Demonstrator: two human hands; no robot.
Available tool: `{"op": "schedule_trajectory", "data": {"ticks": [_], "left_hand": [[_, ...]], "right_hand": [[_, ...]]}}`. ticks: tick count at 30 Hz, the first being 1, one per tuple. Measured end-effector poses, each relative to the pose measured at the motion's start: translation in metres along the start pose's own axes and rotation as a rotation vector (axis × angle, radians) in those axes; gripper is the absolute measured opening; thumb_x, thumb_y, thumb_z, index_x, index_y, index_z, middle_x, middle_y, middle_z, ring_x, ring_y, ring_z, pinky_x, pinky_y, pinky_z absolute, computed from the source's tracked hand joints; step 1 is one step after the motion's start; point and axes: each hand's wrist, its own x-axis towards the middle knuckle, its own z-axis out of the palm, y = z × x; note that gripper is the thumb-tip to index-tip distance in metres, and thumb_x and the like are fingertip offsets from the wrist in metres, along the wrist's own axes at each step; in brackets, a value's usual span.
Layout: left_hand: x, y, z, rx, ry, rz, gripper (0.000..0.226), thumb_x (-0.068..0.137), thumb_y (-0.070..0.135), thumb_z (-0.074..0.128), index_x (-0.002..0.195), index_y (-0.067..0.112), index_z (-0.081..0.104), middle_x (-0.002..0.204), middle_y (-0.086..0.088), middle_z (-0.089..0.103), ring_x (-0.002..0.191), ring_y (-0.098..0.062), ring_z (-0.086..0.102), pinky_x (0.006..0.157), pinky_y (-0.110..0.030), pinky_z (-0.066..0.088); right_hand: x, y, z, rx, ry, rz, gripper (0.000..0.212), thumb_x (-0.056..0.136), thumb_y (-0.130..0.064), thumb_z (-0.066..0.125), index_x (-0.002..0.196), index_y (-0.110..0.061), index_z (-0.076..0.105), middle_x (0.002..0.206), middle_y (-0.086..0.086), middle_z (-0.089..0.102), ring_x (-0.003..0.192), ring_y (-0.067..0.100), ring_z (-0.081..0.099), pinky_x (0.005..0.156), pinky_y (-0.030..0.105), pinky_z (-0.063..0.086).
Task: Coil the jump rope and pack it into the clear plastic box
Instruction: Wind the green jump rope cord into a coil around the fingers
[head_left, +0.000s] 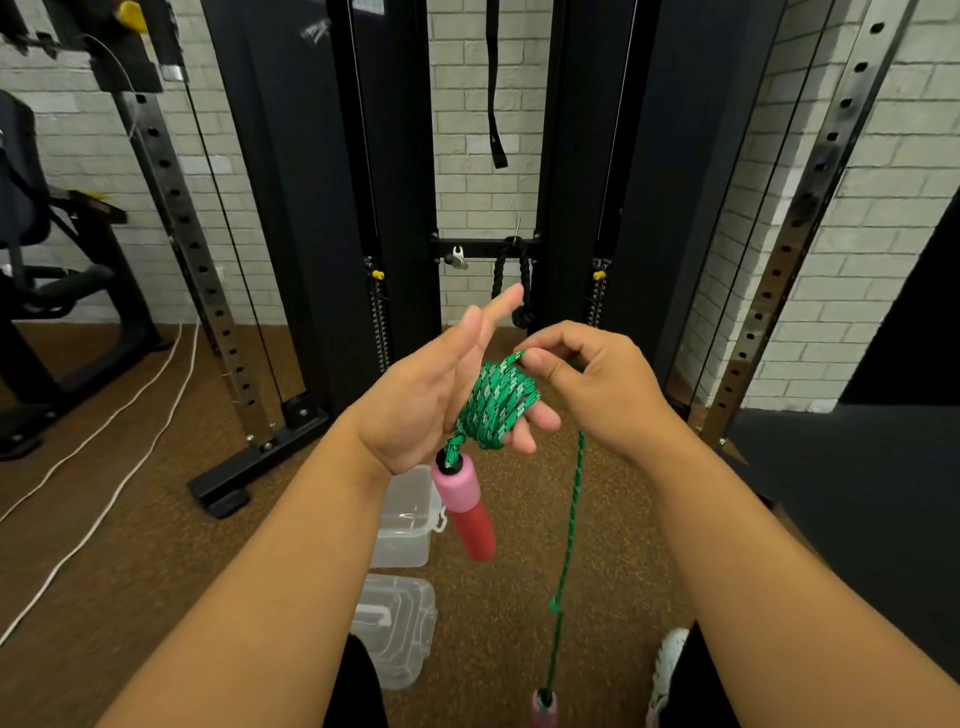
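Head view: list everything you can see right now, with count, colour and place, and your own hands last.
jump rope: one, green; coiled round the left fingers, a free length hanging down from the right hand
upper handle: one, pink and red; hanging below the left palm
lower handle: one, pink; at the rope's low end, cut by the bottom edge
clear plastic box: one, clear; on the floor under the hands
lid: one, clear; on the floor, nearer than the box
cable machine: one, black; against the white brick wall
white cord: white; across the brown floor, left
shoe: one, white; bottom right
left hand: fingers straight, carrying the coil
right hand: pinching the rope by the coil
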Motion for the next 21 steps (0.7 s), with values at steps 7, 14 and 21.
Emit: {"op": "schedule_trajectory", "data": {"ticks": [7, 14, 21], "left_hand": [[0.002, 0.001, 0.001, -0.164, -0.006, 0.183, 0.073, 0.087, 0.058, 0.037, 0.153, 0.038, 0.012, 0.113, -0.032, 0.063, 0.095, -0.037, 0.064, 0.089, -0.043, 0.050], [0.003, 0.013, -0.004, -0.046, 0.181, 0.346, 0.064, 0.094, 0.048, 0.020, 0.153, 0.040, -0.002, 0.131, -0.034, 0.054, 0.119, -0.044, 0.057, 0.105, -0.045, 0.043], [0.003, 0.003, -0.006, 0.058, 0.244, 0.288, 0.061, 0.095, 0.044, 0.023, 0.151, 0.045, -0.001, 0.138, -0.027, 0.049, 0.122, -0.033, 0.058, 0.111, -0.049, 0.036]], "right_hand": [[-0.019, 0.016, 0.024, 0.059, -0.071, 0.083, 0.030, 0.096, -0.014, 0.049, 0.086, -0.039, 0.062, 0.071, -0.018, 0.064, 0.064, -0.004, 0.055, 0.063, 0.016, 0.048], [-0.037, 0.025, 0.037, -0.091, -0.187, 0.061, 0.025, 0.098, -0.025, 0.047, 0.116, -0.035, 0.060, 0.069, -0.010, 0.056, 0.062, 0.000, 0.051, 0.060, 0.020, 0.045], [-0.038, 0.012, 0.034, -0.417, -0.175, -0.188, 0.029, 0.098, -0.027, 0.044, 0.122, -0.018, 0.057, 0.088, -0.012, 0.045, 0.082, 0.011, 0.045, 0.073, 0.033, 0.041]]}}
